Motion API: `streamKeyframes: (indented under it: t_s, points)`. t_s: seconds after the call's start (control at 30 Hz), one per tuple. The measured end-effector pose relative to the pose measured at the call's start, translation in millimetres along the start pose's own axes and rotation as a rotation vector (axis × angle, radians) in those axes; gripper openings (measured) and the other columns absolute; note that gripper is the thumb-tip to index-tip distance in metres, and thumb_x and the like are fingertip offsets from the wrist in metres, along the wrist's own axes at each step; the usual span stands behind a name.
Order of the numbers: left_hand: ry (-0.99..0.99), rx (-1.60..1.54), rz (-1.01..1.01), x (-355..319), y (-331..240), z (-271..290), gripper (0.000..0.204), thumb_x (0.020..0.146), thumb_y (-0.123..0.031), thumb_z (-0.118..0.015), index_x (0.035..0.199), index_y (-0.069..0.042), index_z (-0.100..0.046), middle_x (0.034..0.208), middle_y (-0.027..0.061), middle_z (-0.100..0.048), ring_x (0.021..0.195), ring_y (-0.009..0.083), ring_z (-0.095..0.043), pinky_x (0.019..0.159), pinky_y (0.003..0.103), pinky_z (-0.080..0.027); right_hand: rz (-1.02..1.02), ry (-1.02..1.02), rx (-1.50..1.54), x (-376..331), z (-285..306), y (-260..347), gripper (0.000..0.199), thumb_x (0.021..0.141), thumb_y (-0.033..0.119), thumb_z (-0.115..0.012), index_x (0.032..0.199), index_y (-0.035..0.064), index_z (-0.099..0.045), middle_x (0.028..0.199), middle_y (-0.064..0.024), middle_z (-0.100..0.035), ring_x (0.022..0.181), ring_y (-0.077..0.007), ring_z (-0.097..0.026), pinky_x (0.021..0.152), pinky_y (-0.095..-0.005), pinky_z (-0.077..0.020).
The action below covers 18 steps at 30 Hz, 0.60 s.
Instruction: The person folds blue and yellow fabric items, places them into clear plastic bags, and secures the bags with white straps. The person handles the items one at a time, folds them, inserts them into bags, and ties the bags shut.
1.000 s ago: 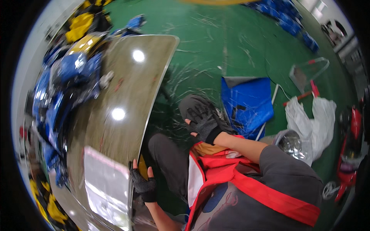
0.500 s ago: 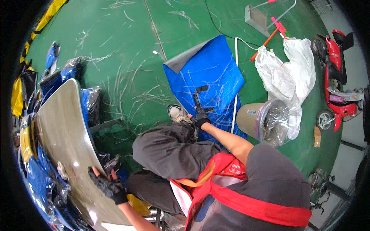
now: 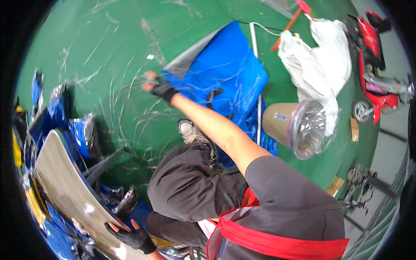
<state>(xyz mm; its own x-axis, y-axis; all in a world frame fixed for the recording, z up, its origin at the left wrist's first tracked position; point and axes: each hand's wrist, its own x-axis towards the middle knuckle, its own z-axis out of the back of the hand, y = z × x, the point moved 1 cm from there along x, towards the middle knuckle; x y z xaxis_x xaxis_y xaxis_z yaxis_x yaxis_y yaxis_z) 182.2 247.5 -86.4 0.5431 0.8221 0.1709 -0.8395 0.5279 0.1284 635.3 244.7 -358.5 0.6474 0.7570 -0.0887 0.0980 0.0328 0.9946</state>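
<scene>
Head view: left hand (image 3: pixel 132 237), black-gloved, rests unclenched at the grey-brown, round-cornered tabletop (image 3: pixel 71 182). Right hand (image 3: pixel 160 88), similarly gloved, reaches by the grey-backed blue plastic sheet (image 3: pixel 225 65) on the floor; blur conceals any grip. Slower reaching appears advisable. Beige round bin (image 3: pixel 279 119) and white pole (image 3: pixel 258 125) flank the sheet; loose clear strips (image 3: pixel 82 80) obstruct.

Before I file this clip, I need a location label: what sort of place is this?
Probably a workshop or packing area, though I can't be sure: plastic-wrapped blue bundles lie around a table, a bin holds clear plastic, and a red scooter is on the green floor.
</scene>
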Motion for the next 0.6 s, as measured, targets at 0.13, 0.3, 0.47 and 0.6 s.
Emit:
streamKeyframes:
  t_s: [0.13,0.3,0.47,0.6]
  points:
    - [0.044,-0.024,-0.052,15,-17,-1,0.078,0.086,-0.043,-0.060,0.142,0.000,-0.026,0.140,0.0247,-0.034,0.128,0.0382,-0.036,0.103,0.041,-0.034,0.095,-0.099,-0.362,-66,57,79,0.055,0.082,0.046,-0.058,0.128,0.0155,-0.051,0.130,-0.0223,-0.048,0.121,-0.0370,-0.046,0.102,-0.0433,-0.0363]
    - [-0.152,-0.070,-0.222,17,1,-19,0.066,0.088,-0.019,-0.061,0.142,-0.002,-0.027,0.145,0.0172,-0.032,0.129,0.0287,-0.037,0.100,0.036,-0.038,-0.295,-0.157,-0.397,-325,145,68,0.051,0.088,0.045,-0.051,0.121,0.0063,-0.056,0.109,-0.0193,-0.062,0.099,-0.0336,-0.060,0.085,-0.0408,-0.0457]
    - [-0.141,-0.170,-0.429,9,-66,-32,0.061,0.089,-0.018,-0.060,0.140,-0.002,-0.031,0.140,0.0167,-0.037,0.127,0.0280,-0.040,0.100,0.036,-0.038,-0.929,-0.070,-0.400,-661,181,36,0.055,0.083,0.056,-0.049,0.113,0.0112,-0.061,0.111,-0.0167,-0.062,0.102,-0.0340,-0.059,0.085,-0.0414,-0.0459]
    - [0.188,-0.184,-0.601,-11,-96,-41,0.058,0.089,-0.018,-0.060,0.138,-0.002,-0.034,0.137,0.0164,-0.041,0.124,0.0273,-0.043,0.101,0.036,-0.037,-1.514,-0.073,-0.420,-858,172,15,0.047,0.086,0.047,-0.042,0.116,0.0140,-0.059,0.122,-0.0121,-0.057,0.108,-0.0302,-0.056,0.092,-0.0436,-0.0438]
